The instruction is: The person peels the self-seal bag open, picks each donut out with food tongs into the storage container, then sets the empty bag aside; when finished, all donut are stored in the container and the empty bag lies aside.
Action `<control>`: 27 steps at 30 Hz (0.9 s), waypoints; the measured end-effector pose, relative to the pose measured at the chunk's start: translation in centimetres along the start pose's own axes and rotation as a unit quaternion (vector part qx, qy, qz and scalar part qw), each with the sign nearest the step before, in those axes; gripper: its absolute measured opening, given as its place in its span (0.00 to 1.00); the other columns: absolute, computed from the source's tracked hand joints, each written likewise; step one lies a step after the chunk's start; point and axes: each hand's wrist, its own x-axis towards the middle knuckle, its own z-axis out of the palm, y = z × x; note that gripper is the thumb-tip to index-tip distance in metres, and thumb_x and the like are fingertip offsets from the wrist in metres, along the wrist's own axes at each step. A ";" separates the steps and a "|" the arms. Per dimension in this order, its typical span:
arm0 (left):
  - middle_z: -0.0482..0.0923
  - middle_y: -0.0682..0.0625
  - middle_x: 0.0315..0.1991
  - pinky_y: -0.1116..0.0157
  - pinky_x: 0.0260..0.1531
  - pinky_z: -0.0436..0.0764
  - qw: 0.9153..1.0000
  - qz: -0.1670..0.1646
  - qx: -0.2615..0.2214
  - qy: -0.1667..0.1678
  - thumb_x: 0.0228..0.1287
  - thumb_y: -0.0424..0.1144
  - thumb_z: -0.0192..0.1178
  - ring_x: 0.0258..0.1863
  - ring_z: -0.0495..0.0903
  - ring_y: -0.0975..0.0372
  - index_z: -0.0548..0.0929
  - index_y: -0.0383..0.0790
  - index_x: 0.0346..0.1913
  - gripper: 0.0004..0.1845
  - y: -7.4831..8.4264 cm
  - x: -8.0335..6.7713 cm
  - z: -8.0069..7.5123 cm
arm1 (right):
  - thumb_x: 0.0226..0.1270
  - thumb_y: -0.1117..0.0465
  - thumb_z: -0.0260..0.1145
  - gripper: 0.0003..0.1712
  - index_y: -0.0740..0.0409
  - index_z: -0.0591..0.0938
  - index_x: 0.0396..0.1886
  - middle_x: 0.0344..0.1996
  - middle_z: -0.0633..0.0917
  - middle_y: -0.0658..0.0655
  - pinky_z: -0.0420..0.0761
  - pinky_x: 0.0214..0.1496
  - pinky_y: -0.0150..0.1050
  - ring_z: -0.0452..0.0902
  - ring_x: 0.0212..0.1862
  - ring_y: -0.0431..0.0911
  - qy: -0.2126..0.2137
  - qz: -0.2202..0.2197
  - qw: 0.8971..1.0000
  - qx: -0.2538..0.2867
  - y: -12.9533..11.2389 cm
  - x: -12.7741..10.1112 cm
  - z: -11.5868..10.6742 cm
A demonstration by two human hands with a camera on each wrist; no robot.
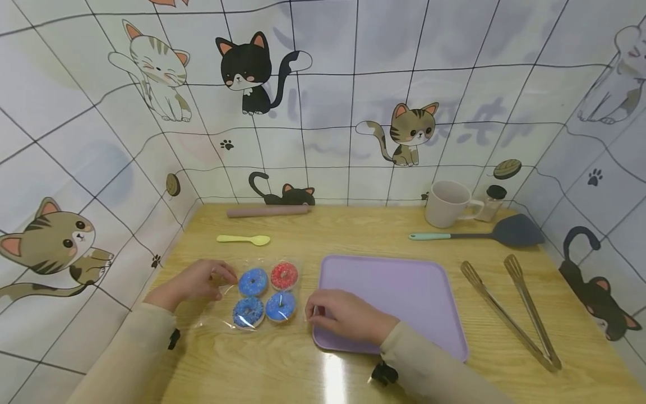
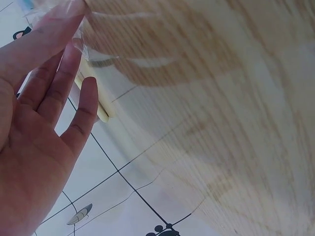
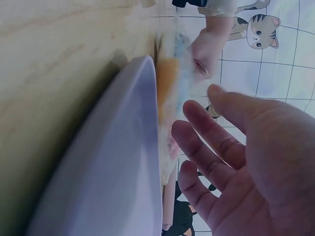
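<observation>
A clear plastic bag (image 1: 222, 317) lies on the wooden table, with one red doughnut (image 1: 284, 276) and three blue doughnuts (image 1: 280, 306) inside, all sprinkled. At its left side, my left hand (image 1: 202, 280) pinches the film between thumb and index finger; the left wrist view shows the crinkled plastic (image 2: 91, 42) at these fingertips. My right hand (image 1: 348, 317) hovers above the left part of a lilac tray (image 1: 404, 280), close to the bag's right edge. Its fingers are loosely bent and hold nothing in the right wrist view.
Behind the bag lie a yellow spoon (image 1: 244, 239) and a rolling pin (image 1: 267, 211). To the right are metal tongs (image 1: 525, 320), a spatula with a dark head (image 1: 517, 230), a mug (image 1: 447, 203) and a black-capped jar (image 1: 492, 203). Cat-patterned walls enclose the table.
</observation>
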 end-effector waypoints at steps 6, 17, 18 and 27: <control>0.86 0.49 0.52 0.44 0.56 0.80 1.000 -0.005 0.004 0.002 0.47 0.24 0.76 0.58 0.81 0.44 0.92 0.47 0.44 0.20 0.0 0.1 -0.1 | 0.78 0.59 0.63 0.08 0.45 0.84 0.51 0.46 0.85 0.41 0.79 0.46 0.29 0.76 0.42 0.31 0.021 -0.020 0.999 -0.022 0.1 1.0 -0.4; 0.86 0.47 0.52 0.48 0.51 0.81 1.000 -0.008 -0.009 0.002 0.48 0.22 0.74 0.55 0.82 0.46 0.92 0.43 0.44 0.19 0.6 -0.1 -0.1 | 0.79 0.64 0.61 0.19 0.40 0.84 0.61 0.53 0.82 0.45 0.79 0.49 0.28 0.76 0.45 0.35 0.007 -0.021 0.999 -0.041 -0.1 4.0 0.2; 0.86 0.47 0.52 0.48 0.51 0.81 1.000 -0.007 -0.010 0.002 0.48 0.22 0.74 0.55 0.82 0.46 0.92 0.43 0.44 0.20 0.6 -0.1 -0.1 | 0.79 0.65 0.60 0.19 0.40 0.85 0.60 0.52 0.82 0.45 0.79 0.49 0.28 0.76 0.44 0.34 0.005 -0.018 0.999 -0.040 0.0 4.2 0.3; 0.86 0.47 0.52 0.47 0.55 0.80 1.000 -0.005 -0.019 -0.005 0.47 0.22 0.74 0.56 0.82 0.45 0.92 0.44 0.45 0.20 0.0 0.1 0.1 | 0.76 0.61 0.66 0.11 0.43 0.88 0.50 0.52 0.81 0.45 0.80 0.49 0.27 0.78 0.45 0.32 -0.005 -0.029 0.998 -0.053 0.3 5.0 0.5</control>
